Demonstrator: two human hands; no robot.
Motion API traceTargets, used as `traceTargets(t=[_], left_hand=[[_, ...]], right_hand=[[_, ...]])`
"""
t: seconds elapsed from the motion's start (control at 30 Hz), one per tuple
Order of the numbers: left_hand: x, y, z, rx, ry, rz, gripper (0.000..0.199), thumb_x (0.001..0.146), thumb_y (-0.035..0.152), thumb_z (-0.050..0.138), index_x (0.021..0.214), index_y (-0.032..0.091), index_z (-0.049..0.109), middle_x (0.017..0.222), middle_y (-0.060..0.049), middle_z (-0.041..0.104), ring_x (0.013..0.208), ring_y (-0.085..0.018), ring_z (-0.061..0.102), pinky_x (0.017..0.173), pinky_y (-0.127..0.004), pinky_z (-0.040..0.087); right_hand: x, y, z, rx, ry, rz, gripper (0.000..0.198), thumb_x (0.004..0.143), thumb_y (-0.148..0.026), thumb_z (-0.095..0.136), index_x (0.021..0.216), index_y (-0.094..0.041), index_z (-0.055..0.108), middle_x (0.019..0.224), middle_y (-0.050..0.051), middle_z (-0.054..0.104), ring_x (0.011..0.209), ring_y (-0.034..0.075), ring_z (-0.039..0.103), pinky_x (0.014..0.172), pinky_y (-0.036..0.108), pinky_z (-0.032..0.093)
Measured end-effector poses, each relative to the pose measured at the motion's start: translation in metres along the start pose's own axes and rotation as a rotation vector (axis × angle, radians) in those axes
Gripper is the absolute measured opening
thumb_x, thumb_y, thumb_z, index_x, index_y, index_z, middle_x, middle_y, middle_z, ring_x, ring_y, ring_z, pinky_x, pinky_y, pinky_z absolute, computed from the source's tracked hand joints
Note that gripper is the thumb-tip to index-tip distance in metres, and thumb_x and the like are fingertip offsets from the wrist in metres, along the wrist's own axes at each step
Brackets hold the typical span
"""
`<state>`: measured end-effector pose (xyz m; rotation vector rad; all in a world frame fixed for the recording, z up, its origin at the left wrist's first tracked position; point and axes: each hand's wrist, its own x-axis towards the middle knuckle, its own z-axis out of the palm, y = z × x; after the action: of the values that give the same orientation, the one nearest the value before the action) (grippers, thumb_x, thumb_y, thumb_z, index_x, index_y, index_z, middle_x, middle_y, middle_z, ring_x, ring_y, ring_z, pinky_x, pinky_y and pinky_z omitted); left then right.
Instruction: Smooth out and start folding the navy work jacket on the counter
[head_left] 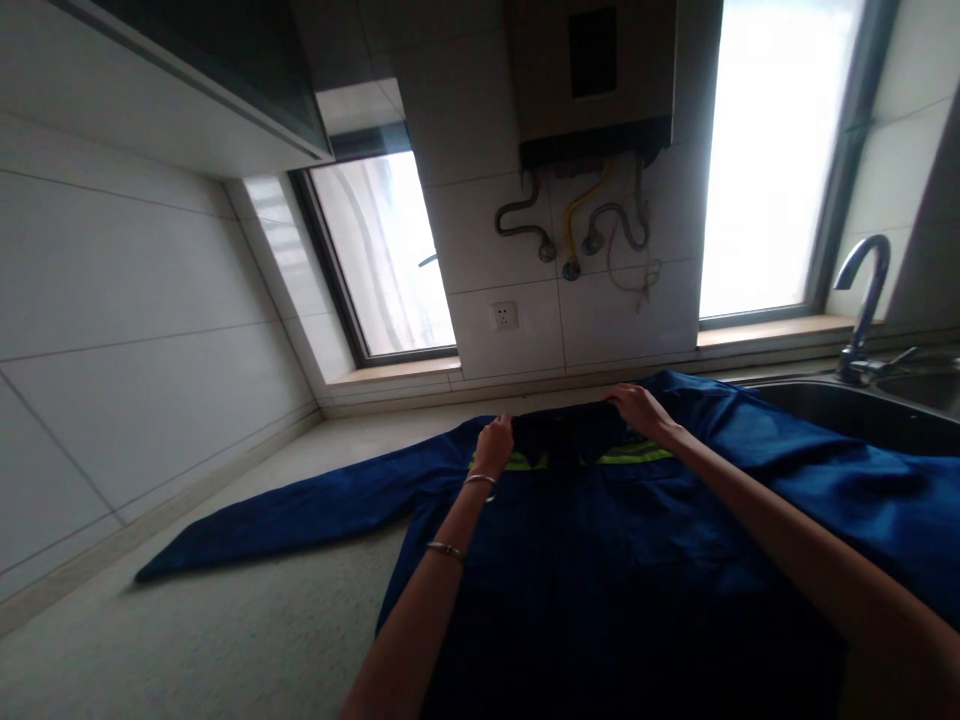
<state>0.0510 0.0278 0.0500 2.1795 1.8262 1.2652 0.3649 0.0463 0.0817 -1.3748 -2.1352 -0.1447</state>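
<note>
A dark blue work jacket with yellow-green stripes across the chest lies spread over the counter, collar toward the wall. One sleeve stretches out to the left; the other runs right, over the front of the sink. My left hand is closed on the jacket at the left end of the collar, bracelets on its wrist. At the right end of the collar, my right hand pinches the cloth between thumb and fingers. The lower part of the jacket is in deep shadow.
To the right is a metal sink with a curved faucet. A water heater with pipes hangs on the tiled wall above a socket. A cabinet overhangs the upper left. Pale counter shows at left.
</note>
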Motion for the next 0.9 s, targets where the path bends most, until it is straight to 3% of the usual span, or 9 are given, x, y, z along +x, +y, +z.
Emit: traceTargets(t=[0.1, 0.2, 0.3, 0.43, 0.63, 0.7, 0.77, 0.83, 0.9], left_hand=[[-0.001, 0.003, -0.013, 0.335, -0.245, 0.145, 0.032, 0.080, 0.001, 0.044, 0.109, 0.012, 0.053, 0.082, -0.013, 0.063, 0.084, -0.024, 0.064, 0.078, -0.032, 0.045], [-0.002, 0.013, -0.025, 0.643, -0.416, 0.227, 0.033, 0.081, 0.004, 0.044, 0.112, 0.015, 0.050, 0.089, -0.013, 0.065, 0.087, -0.024, 0.064, 0.077, -0.034, 0.047], [0.000, 0.033, -0.034, 0.713, -0.396, 0.267, 0.023, 0.083, 0.016, 0.049, 0.106, 0.015, 0.055, 0.092, -0.014, 0.065, 0.090, -0.027, 0.063, 0.076, -0.036, 0.048], [0.003, 0.073, -0.026, 0.597, -0.294, 0.439, 0.038, 0.083, 0.031, 0.055, 0.118, 0.017, 0.050, 0.106, -0.013, 0.062, 0.102, -0.026, 0.058, 0.079, -0.033, 0.047], [0.016, 0.115, -0.003, 0.533, -0.308, 0.491, 0.023, 0.092, 0.020, 0.036, 0.102, 0.017, 0.057, 0.093, -0.010, 0.066, 0.090, -0.021, 0.063, 0.075, -0.029, 0.047], [0.021, 0.116, -0.003, 0.536, -0.292, 0.480, 0.022, 0.091, 0.017, 0.038, 0.101, 0.017, 0.058, 0.090, -0.010, 0.066, 0.086, -0.022, 0.064, 0.073, -0.030, 0.047], [0.026, 0.113, -0.006, 0.536, -0.264, 0.471, 0.022, 0.089, 0.015, 0.040, 0.102, 0.017, 0.058, 0.089, -0.010, 0.067, 0.086, -0.022, 0.064, 0.074, -0.030, 0.047], [0.029, 0.111, -0.009, 0.534, -0.251, 0.467, 0.023, 0.089, 0.015, 0.041, 0.103, 0.017, 0.059, 0.090, -0.010, 0.067, 0.088, -0.022, 0.064, 0.076, -0.029, 0.046], [0.031, 0.109, -0.011, 0.519, -0.246, 0.469, 0.024, 0.089, 0.015, 0.041, 0.105, 0.017, 0.058, 0.093, -0.010, 0.066, 0.089, -0.021, 0.063, 0.077, -0.028, 0.045]], right_hand=[[0.007, -0.003, -0.009, -0.014, 0.107, -0.013, 0.023, 0.088, -0.021, 0.044, 0.096, -0.020, 0.066, 0.100, 0.004, 0.065, 0.089, 0.015, 0.059, 0.076, 0.022, 0.042], [0.010, -0.013, -0.015, -0.042, 0.163, -0.002, 0.023, 0.088, -0.023, 0.045, 0.095, -0.024, 0.067, 0.101, 0.001, 0.065, 0.087, 0.016, 0.060, 0.071, 0.022, 0.042], [0.013, -0.024, -0.016, -0.025, 0.178, -0.011, 0.022, 0.086, -0.022, 0.047, 0.093, -0.024, 0.068, 0.099, 0.001, 0.066, 0.087, 0.016, 0.060, 0.073, 0.023, 0.042], [0.014, -0.039, -0.017, 0.066, 0.180, -0.080, 0.020, 0.083, -0.019, 0.050, 0.089, -0.022, 0.069, 0.095, 0.002, 0.067, 0.089, 0.016, 0.060, 0.080, 0.023, 0.042], [0.001, -0.045, -0.026, 0.296, 0.200, -0.180, 0.015, 0.078, -0.023, 0.058, 0.086, -0.017, 0.069, 0.087, 0.004, 0.067, 0.082, 0.016, 0.061, 0.079, 0.026, 0.045], [-0.008, -0.037, -0.026, 0.427, 0.218, -0.101, 0.020, 0.076, -0.033, 0.063, 0.085, -0.017, 0.068, 0.084, 0.005, 0.067, 0.075, 0.016, 0.062, 0.071, 0.027, 0.049], [-0.018, -0.027, -0.021, 0.563, 0.200, 0.095, 0.029, 0.072, -0.044, 0.066, 0.080, -0.016, 0.067, 0.074, 0.005, 0.066, 0.064, 0.016, 0.061, 0.057, 0.027, 0.051], [-0.029, -0.020, -0.013, 0.713, 0.080, 0.317, 0.035, 0.069, -0.050, 0.067, 0.071, -0.016, 0.064, 0.064, 0.005, 0.064, 0.056, 0.017, 0.060, 0.046, 0.026, 0.050], [-0.039, -0.018, -0.003, 0.928, -0.105, 0.445, 0.037, 0.068, -0.051, 0.069, 0.071, -0.016, 0.063, 0.066, 0.006, 0.065, 0.057, 0.017, 0.062, 0.047, 0.026, 0.052]])
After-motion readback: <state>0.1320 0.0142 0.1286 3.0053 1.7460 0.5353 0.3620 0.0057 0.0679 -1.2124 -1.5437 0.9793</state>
